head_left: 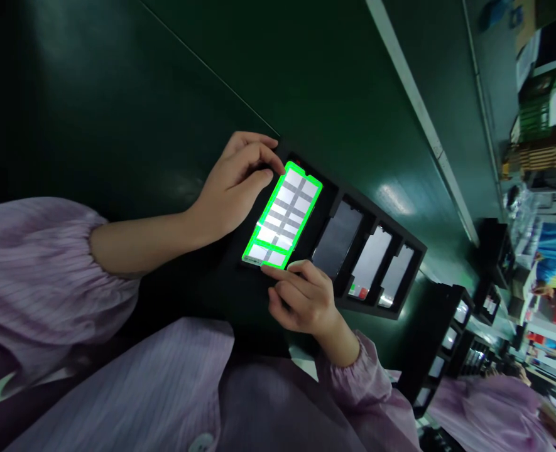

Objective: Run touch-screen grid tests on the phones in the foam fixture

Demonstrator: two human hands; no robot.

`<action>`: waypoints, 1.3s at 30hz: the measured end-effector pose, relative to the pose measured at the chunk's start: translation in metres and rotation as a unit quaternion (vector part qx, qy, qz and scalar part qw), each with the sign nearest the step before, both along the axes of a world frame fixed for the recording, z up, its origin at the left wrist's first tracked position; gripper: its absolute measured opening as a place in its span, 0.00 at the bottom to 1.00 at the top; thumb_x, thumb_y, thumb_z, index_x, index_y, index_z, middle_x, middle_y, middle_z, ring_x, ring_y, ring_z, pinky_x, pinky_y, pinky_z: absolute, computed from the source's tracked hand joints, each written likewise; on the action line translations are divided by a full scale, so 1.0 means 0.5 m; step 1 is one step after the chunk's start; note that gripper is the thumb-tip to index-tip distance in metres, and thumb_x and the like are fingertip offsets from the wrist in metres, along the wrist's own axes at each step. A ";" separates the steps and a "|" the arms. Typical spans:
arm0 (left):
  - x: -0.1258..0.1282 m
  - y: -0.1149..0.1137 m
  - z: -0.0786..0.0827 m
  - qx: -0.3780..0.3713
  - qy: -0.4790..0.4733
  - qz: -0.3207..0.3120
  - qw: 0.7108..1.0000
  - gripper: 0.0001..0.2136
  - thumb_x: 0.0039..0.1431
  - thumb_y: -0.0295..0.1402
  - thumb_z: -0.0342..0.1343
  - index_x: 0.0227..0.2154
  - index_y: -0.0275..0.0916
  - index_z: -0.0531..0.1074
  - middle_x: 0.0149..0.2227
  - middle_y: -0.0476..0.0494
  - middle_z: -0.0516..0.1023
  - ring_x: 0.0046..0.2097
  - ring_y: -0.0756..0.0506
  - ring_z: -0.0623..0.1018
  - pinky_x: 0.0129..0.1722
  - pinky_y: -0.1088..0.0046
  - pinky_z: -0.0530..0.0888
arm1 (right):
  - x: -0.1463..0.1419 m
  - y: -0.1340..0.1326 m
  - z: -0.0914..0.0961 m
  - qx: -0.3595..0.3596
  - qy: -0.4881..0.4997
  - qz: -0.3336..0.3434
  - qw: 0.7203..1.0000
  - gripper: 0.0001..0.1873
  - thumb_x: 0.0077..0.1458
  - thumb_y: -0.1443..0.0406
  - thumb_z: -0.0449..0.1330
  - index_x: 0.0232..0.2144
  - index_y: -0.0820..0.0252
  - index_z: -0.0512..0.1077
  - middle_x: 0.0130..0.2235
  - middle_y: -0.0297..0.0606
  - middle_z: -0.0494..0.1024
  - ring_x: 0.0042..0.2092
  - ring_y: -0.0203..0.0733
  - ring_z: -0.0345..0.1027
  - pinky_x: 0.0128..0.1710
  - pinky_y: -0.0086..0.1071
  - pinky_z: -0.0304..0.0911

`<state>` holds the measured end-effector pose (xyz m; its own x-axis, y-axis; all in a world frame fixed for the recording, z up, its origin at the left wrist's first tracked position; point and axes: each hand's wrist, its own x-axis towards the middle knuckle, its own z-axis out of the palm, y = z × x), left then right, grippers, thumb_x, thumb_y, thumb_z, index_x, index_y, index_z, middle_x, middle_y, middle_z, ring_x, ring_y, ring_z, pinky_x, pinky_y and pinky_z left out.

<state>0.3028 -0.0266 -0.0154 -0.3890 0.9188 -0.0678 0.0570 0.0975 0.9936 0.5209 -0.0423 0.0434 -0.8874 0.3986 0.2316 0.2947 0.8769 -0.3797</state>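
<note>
A smartphone [284, 213] with a lit screen lies at the near-left end of a black slotted tray [343, 188]. Bright green lines run around its screen's border and across its lower part, over white and grey blocks. My left hand [235, 185] is beside the phone's upper left, its index fingertip at the screen's corner and the other fingers loosely bent apart. At the lower edge, my right hand [306, 298] has its index finger stretched to the screen, with the remaining fingers loosely curled. Neither hand is wrapped around the phone.
The same tray holds a dark-screened phone [338, 238], a pale-screened phone [370, 260] and another phone [397, 276] in separate slots. More black trays [440, 342] with phones stand to the right on the green bench [188, 81]. A person in a purple garment [489, 411] is at lower right.
</note>
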 end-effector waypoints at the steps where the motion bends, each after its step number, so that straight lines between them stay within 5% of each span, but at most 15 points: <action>1: 0.000 0.001 0.000 0.001 0.001 -0.001 1.000 0.08 0.61 0.30 0.54 0.35 0.46 0.79 0.54 0.48 0.75 0.63 0.45 0.70 0.59 0.66 0.74 | 0.000 0.001 0.000 0.000 0.001 -0.002 1.000 0.15 0.64 0.70 0.60 0.24 0.55 0.69 0.41 0.29 0.88 0.35 0.39 0.68 0.33 0.32 0.72; 13: -0.002 -0.001 0.000 0.003 -0.006 -0.015 1.000 0.08 0.62 0.30 0.52 0.35 0.46 0.77 0.53 0.49 0.74 0.64 0.45 0.69 0.64 0.62 0.72 | -0.029 0.050 -0.001 -0.005 -0.012 -0.055 0.998 0.13 0.67 0.72 0.56 0.30 0.56 0.72 0.46 0.38 0.87 0.36 0.40 0.70 0.36 0.39 0.71; 26: 0.001 -0.003 0.000 0.011 -0.027 0.011 1.000 0.09 0.60 0.26 0.54 0.34 0.46 0.78 0.53 0.47 0.75 0.63 0.47 0.71 0.62 0.70 0.75 | -0.063 0.140 -0.017 0.049 -0.017 -0.132 0.990 0.12 0.71 0.68 0.54 0.45 0.57 0.78 0.41 0.37 0.86 0.37 0.42 0.68 0.38 0.37 0.70; 34: 0.002 -0.003 -0.003 0.014 -0.011 0.001 1.000 0.10 0.62 0.27 0.53 0.35 0.46 0.78 0.55 0.46 0.74 0.64 0.45 0.70 0.59 0.66 0.77 | -0.069 0.166 -0.027 0.042 -0.014 -0.134 0.990 0.12 0.73 0.67 0.52 0.39 0.55 0.75 0.49 0.38 0.85 0.39 0.42 0.67 0.44 0.39 0.70; 39: 0.000 -0.001 0.001 -0.001 -0.022 -0.004 1.000 0.09 0.61 0.26 0.53 0.35 0.45 0.77 0.55 0.48 0.73 0.63 0.47 0.70 0.57 0.67 0.77 | -0.072 0.156 -0.022 0.069 -0.001 -0.114 0.991 0.12 0.71 0.69 0.54 0.34 0.55 0.73 0.43 0.37 0.86 0.36 0.41 0.66 0.38 0.38 0.68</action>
<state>0.3028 -0.0273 -0.0148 -0.3777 0.9218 -0.0871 0.0139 0.0998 0.9949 0.4847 0.0356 0.0325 -0.7783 0.5538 0.2959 0.4923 0.8307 -0.2599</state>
